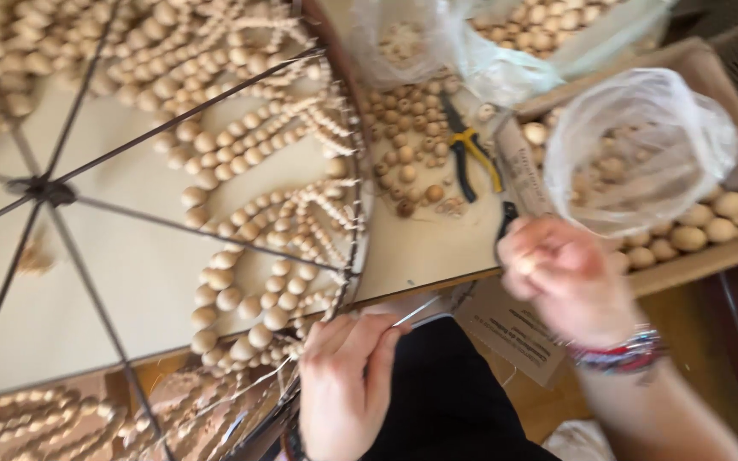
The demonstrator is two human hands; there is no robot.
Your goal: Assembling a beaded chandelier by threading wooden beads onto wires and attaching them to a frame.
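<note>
Left fingers pinched shut on a thin wire just below the worktop edge. Right hand blurred, fingers curled narrow, perhaps on a bead; cannot tell. Above that hand, clear bag of beads inside the box. Further left, pliers among loose beads, then the wire frame hung with bead strands. Risks, as a guess: wire slipping from so light a pinch, or snagging the strands by the rim; bead dropping off the worktop edge.
</note>
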